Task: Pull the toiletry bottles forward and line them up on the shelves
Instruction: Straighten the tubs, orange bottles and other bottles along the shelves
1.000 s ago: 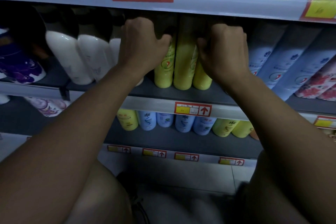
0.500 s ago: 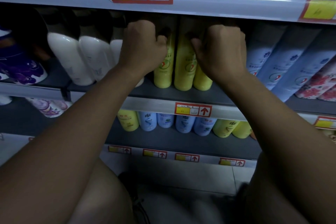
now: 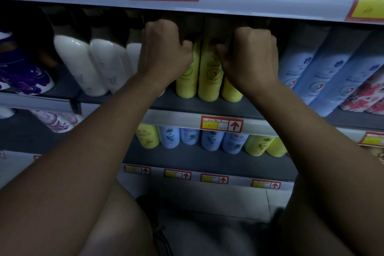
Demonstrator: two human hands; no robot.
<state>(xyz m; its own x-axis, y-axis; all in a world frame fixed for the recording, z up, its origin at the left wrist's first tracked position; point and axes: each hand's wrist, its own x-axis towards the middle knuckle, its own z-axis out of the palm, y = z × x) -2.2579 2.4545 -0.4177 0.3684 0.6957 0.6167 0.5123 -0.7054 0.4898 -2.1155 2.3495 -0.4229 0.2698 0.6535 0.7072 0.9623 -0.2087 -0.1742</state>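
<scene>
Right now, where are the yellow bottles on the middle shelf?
In the head view the yellow bottles stand mid-frame on the middle shelf, between the white bottles and blue bottles, with the left hand and right hand on them.

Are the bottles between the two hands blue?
No, the bottles between the left hand and the right hand are yellow; the blue bottles stand further to the right.

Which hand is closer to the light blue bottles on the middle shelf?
The right hand. It is directly beside the light blue bottles, just to their left. The left hand is farther left, beyond the yellow bottles.
</scene>
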